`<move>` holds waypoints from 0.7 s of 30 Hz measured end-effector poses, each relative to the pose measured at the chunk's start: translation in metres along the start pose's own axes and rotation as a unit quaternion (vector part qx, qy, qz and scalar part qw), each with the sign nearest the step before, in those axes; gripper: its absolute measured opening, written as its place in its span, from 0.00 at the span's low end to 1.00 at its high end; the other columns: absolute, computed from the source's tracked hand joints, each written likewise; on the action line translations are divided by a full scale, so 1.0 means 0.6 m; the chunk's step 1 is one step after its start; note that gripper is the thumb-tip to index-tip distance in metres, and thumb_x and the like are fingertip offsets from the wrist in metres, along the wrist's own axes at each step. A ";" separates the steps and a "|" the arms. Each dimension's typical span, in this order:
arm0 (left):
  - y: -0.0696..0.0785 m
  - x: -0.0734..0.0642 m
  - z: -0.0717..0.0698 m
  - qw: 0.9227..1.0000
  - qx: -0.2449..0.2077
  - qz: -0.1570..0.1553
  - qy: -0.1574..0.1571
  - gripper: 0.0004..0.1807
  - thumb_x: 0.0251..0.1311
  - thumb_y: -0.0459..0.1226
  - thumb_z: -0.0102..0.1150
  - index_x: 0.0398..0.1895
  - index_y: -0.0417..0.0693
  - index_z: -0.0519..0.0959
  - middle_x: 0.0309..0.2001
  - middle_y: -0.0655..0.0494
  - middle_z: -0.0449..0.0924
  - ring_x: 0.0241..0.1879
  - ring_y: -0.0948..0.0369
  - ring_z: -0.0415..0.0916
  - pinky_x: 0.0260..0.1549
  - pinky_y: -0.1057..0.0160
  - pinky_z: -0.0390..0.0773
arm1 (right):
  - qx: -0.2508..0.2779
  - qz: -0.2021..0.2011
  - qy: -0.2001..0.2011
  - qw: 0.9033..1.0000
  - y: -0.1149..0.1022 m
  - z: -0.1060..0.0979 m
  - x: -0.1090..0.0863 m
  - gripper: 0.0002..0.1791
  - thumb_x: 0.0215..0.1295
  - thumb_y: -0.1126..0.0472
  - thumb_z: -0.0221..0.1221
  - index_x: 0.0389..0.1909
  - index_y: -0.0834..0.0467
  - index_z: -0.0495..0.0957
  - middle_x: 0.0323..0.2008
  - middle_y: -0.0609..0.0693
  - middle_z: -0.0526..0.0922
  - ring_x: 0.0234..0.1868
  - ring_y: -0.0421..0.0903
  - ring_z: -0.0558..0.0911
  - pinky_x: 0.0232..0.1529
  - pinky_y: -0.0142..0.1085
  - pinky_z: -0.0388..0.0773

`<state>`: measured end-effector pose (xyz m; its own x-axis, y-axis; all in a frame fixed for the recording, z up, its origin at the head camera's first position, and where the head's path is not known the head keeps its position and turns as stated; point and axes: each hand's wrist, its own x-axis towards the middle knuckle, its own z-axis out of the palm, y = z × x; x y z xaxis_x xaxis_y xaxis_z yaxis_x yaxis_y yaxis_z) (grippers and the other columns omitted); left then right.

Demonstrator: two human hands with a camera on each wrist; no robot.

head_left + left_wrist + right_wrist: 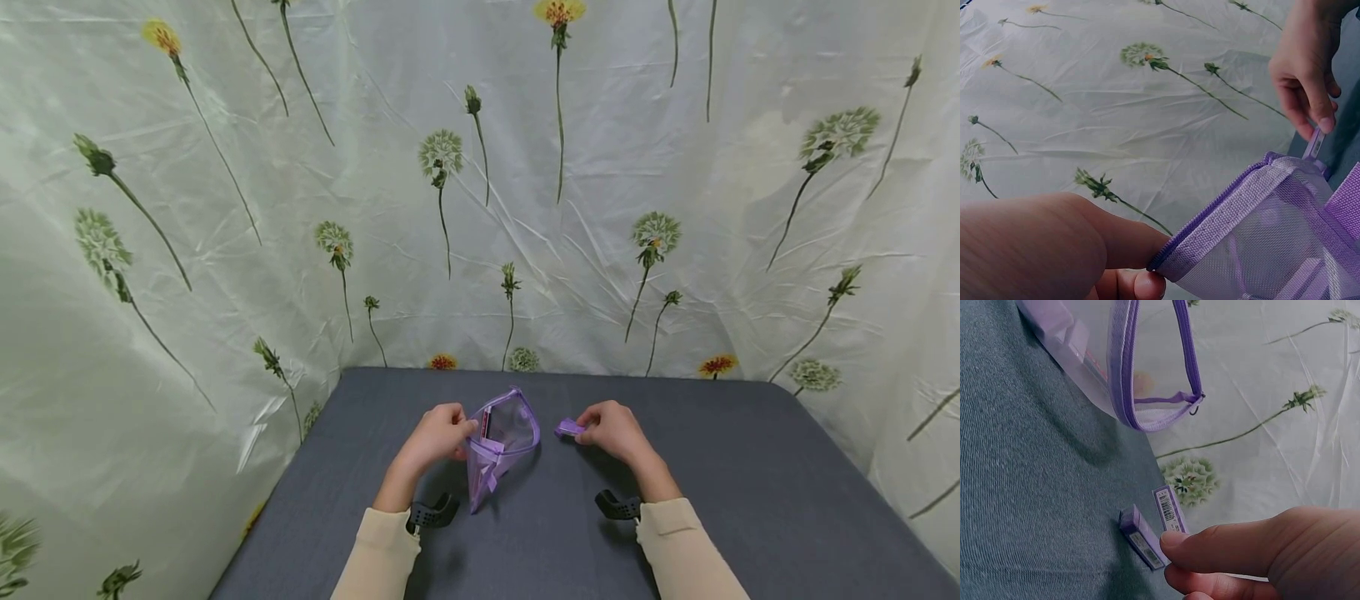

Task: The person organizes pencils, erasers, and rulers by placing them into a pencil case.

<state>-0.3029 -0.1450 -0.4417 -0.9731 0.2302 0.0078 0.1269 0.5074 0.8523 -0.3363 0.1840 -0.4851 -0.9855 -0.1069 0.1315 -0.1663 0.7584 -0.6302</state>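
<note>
My left hand point(437, 433) pinches the zipped rim of a lilac mesh pouch point(512, 454) between thumb and fingers. The pouch's mouth gapes, its pointed lower end hangs toward me, and a few small things show through the mesh. To the right of the pouch, my right hand point(613, 429) pinches a slim purple piece with a barcode label point(1170, 509) between thumb and fingers. Beside it, right at the fingertips, is a small purple box point(1141, 537) that also bears a barcode. Part of the labelled piece is hidden behind the thumb.
The dark grey table point(720, 467) extends on both sides of my arms. A pale curtain point(525, 183) printed with dandelions hangs behind it and along the left side. Each wrist wears a black band, the left one point(433, 511) close to the pouch's lower end.
</note>
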 end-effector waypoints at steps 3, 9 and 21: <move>-0.001 0.001 0.000 1.000 0.000 0.002 0.001 0.14 0.69 0.38 0.59 0.27 0.41 0.72 0.26 0.48 0.73 0.22 0.55 0.82 0.25 0.58 0.84 | 0.002 0.001 -0.004 1.000 -0.008 0.001 -0.001 0.09 0.48 0.64 0.76 0.32 0.55 0.88 0.23 0.44 0.81 0.25 0.42 0.76 0.29 0.38 0.73; -0.002 0.001 0.000 1.000 -0.004 0.002 0.000 0.14 0.69 0.38 0.59 0.27 0.41 0.71 0.26 0.48 0.73 0.23 0.55 0.81 0.25 0.58 0.84 | 0.014 -0.010 -0.013 1.000 -0.025 0.003 0.001 0.09 0.50 0.64 0.75 0.33 0.55 0.87 0.22 0.43 0.82 0.24 0.41 0.78 0.27 0.38 0.74; -0.003 0.004 0.001 1.000 -0.006 0.004 -0.008 0.15 0.70 0.39 0.59 0.26 0.42 0.71 0.24 0.49 0.71 0.23 0.54 0.82 0.27 0.56 0.85 | 0.034 -0.019 -0.022 0.999 -0.052 0.006 0.001 0.07 0.54 0.64 0.74 0.33 0.55 0.87 0.23 0.43 0.82 0.25 0.41 0.79 0.28 0.38 0.75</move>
<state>-0.3055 -0.1449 -0.4435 -0.9686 0.2484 0.0063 0.1326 0.4956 0.8584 -0.3316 0.1578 -0.4681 -0.9788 -0.1639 0.1225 -0.2032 0.7083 -0.6760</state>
